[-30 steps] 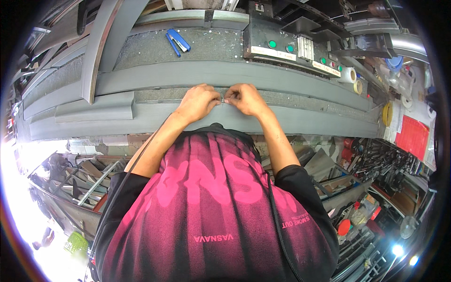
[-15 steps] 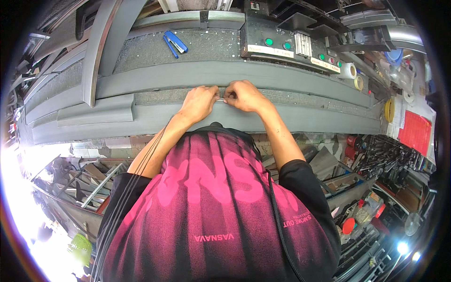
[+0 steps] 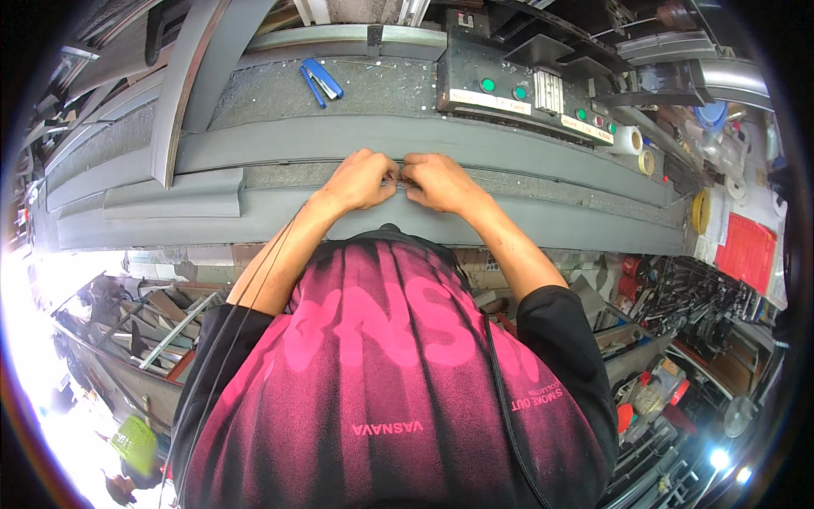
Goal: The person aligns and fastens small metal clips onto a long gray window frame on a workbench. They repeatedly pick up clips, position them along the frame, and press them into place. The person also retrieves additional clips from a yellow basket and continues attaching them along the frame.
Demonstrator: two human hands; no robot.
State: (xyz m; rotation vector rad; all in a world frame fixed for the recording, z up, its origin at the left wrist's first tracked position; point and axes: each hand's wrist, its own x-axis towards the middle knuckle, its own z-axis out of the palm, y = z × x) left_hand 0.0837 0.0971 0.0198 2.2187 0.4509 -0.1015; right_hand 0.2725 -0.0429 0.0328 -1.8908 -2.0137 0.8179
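Watching from afar, I judge the handwork under way, with how much is done or left unclear. Both grey strips, the back strip [image 3: 280,140] and the front strip [image 3: 551,219], lie lengthwise on the bench [image 3: 381,89]. Over the gap between them, my left hand [image 3: 363,180] and right hand [image 3: 437,180] curl narrowly, fingertips close together; whether they pinch anything, I cannot tell.

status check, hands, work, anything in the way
Left hand and right hand curled close together over long grey panels. Anything gripped: too small to tell. Blue stapler beyond, clear of both.
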